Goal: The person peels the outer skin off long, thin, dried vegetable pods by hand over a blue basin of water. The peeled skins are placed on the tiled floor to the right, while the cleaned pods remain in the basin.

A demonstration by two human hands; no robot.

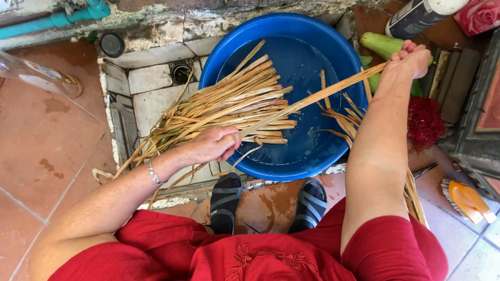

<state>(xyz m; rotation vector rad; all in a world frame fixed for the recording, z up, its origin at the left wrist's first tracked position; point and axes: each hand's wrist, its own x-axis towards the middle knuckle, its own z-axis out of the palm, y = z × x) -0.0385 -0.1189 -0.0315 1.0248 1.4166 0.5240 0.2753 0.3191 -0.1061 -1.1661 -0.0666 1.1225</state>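
- Both hands were closed on one long dried leaf strip [312, 99]: left hand [216, 143] pinched its near end, right hand [411, 57] fisted its far end (pulled taut).
- Strip ran across the blue basin [333, 39], over the bundle of strips [234, 106].
- Dark spray can with white cap [416, 15] lay top right, beside a green gourd [383, 44].
- Right arm stretched out, left elbow bent.

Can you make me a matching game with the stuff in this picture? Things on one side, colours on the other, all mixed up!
Things:
1. basin
2. scrub brush
3. long strip stretched between the left hand and right hand
4. sandals

Colours:
A. orange
B. tan
C. black and grey
D. blue

Pairs: 1-D, 2-A, 3-B, 4-C
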